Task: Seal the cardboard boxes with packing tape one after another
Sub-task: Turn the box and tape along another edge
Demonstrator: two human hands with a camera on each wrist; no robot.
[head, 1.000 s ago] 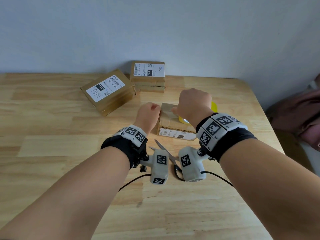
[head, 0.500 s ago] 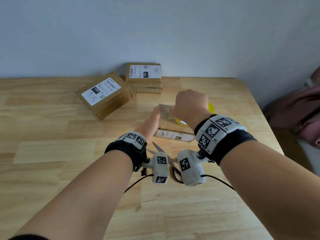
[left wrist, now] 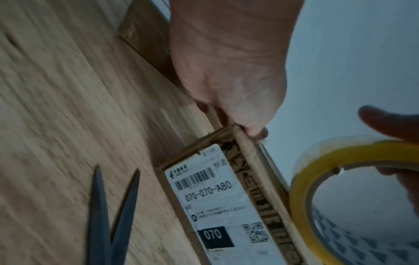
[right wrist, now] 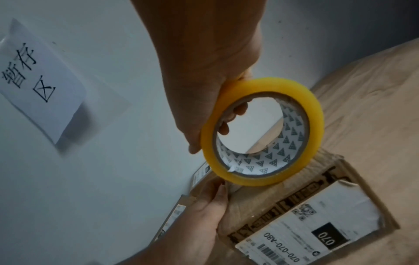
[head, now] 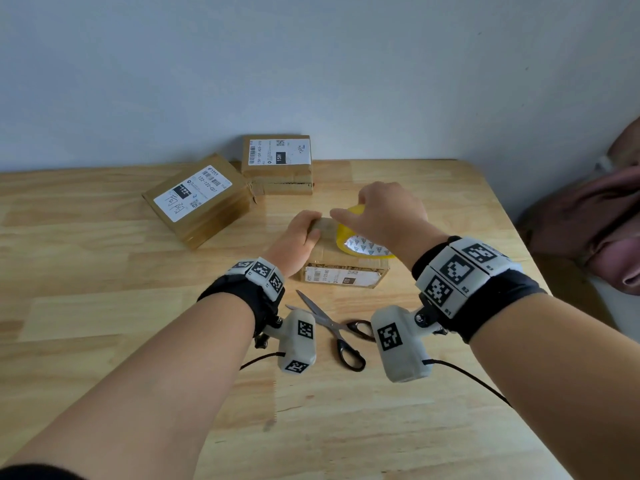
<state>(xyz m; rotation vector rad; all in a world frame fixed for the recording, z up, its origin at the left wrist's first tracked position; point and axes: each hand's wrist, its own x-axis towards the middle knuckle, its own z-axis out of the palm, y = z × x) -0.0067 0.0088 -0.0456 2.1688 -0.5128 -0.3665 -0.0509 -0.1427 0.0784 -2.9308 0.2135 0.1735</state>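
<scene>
A small cardboard box [head: 343,271] with a white "070" label [left wrist: 213,199] lies at the table's middle. My left hand [head: 303,233] grips its far left edge, fingers curled over the rim [left wrist: 254,129] and thumb [right wrist: 221,193] on top. My right hand [head: 384,216] holds a yellow packing tape roll [head: 360,239] upright on the box top, fingers through its core [right wrist: 235,111]. The roll [right wrist: 260,132] touches the box [right wrist: 317,202] right beside my left thumb. A clear strip of tape between roll and box is not plainly visible.
Open scissors [head: 334,325] lie on the wooden table [head: 104,306] just in front of the box. Two more labelled boxes [head: 201,199] [head: 277,161] sit at the back near the wall. A paper sign [right wrist: 38,78] hangs on the wall. Pink fabric [head: 588,223] lies past the table's right edge.
My left hand went from a fist beside the box to gripping its far left edge. My right hand raised and turned the tape roll, so its patterned core now shows.
</scene>
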